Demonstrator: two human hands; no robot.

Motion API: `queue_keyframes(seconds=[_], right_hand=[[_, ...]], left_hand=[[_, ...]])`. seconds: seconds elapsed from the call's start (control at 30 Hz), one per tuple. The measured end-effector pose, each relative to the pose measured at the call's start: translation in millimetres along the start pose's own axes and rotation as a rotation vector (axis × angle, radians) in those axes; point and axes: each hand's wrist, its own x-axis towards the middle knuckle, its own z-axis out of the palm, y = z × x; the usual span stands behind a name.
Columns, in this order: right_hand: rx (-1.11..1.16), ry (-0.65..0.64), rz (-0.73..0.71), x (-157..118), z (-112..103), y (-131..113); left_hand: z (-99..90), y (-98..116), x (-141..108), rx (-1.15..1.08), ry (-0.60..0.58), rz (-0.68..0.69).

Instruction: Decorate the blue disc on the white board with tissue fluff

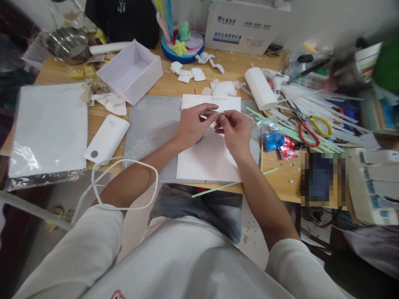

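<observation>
Over a white sheet of paper [207, 162] on a grey cutting mat [149, 133], my two hands meet at the fingertips. My left hand [195, 124] pinches from the left and my right hand [235, 128] from the right, with a small pale piece between them, too small to name. A bit of a blue round thing [199, 140] shows under my left hand, mostly hidden. Crumpled white tissue [224, 88] lies just beyond the paper.
At the left are a power bank [107, 139] with a looped white cable and a white open box [134, 72]. Scissors [308, 133], green sticks, a white roll [261, 88] and a glue gun [276, 83] lie at the right. One green stick [218, 189] overhangs the front edge.
</observation>
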Motion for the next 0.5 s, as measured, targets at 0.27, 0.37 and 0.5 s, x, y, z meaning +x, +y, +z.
queue_keyframes(seconds=[0.27,0.37,0.5], right_hand=[[-0.001,-0.043,0.049,2.3,-2.0,-0.3],[0.022,-0.065,0.09,2.8,-3.1,-2.2],[0.038,-0.076,0.124,2.8,-3.5,-4.2]], left_hand=[[-0.8,0.7,3.7,-0.008,0.018,-0.019],[-0.6,1.2,4.3,0.013,0.032,-0.004],[-0.9,1.3,4.3,0.028,0.023,0.005]])
